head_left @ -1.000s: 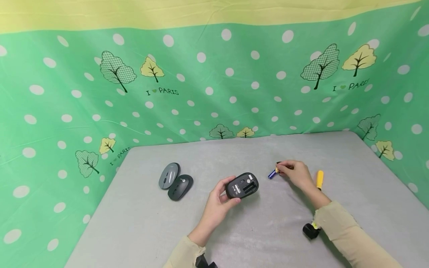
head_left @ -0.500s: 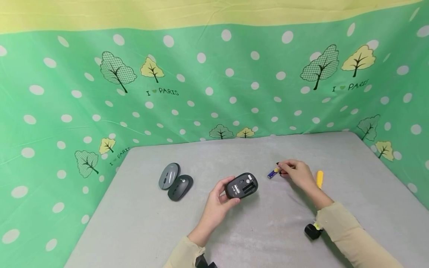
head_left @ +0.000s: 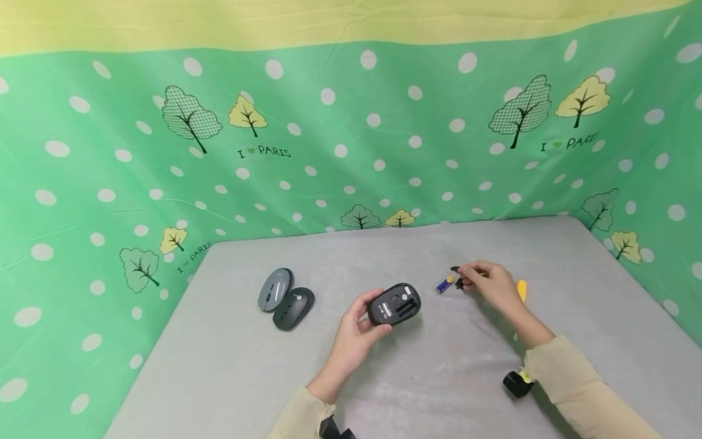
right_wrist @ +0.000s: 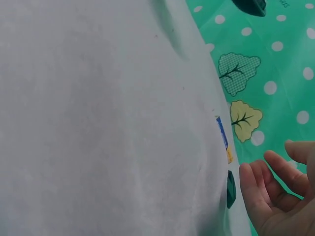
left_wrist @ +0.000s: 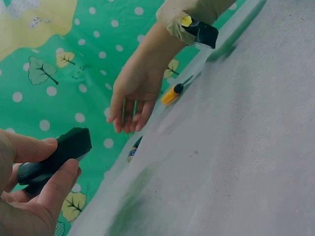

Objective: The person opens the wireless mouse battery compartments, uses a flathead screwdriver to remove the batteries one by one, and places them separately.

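My left hand (head_left: 353, 338) holds a black computer mouse (head_left: 395, 303) above the table, gripped by its edges between thumb and fingers. Its underside faces up, showing a label and an uncovered battery bay. On the table to its right lies a blue and yellow battery (head_left: 445, 285). My right hand (head_left: 488, 285) hovers just right of the battery, fingers loosely bent with nothing between them in the right wrist view. A small black piece (right_wrist: 231, 189) lies beside the battery, partly hidden behind those fingers in the head view.
Two more mice, one grey (head_left: 276, 289) and one black (head_left: 294, 309), lie side by side on the left of the grey table (head_left: 230, 378). A yellow-handled screwdriver (left_wrist: 171, 94) lies right of the battery, mostly behind my right forearm in the head view. A patterned green cloth (head_left: 329, 134) hangs behind.
My right fingers have come off the battery and drawn slightly right, so more of the battery and the black piece shows. The left hand and mouse have barely moved.
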The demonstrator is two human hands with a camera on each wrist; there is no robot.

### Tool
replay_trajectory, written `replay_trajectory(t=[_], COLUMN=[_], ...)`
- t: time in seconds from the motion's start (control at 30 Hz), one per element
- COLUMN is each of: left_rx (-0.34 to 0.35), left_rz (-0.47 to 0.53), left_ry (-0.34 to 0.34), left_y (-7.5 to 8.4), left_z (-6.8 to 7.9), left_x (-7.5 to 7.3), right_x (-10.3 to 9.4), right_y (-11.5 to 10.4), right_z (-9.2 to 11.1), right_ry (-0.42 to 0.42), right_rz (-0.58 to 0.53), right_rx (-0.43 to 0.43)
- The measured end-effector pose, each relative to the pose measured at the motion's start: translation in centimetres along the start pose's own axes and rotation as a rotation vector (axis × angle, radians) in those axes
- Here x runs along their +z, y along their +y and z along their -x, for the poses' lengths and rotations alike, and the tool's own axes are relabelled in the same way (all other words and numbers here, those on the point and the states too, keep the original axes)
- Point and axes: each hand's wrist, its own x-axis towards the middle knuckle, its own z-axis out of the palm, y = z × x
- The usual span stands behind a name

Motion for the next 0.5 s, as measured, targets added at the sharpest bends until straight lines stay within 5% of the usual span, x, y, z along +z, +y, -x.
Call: replay_trajectory(t=[0.5], left_rx=[0.002], left_rz=[0.002], left_ry=[0.002], left_y=[-0.1], left_z=[-0.1], left_x=[0.0], right_x=[0.2], right_y=[-1.2], right_z=[1.8], right_ry=[-0.004], right_rz=[-0.047], right_rx=[-0.047])
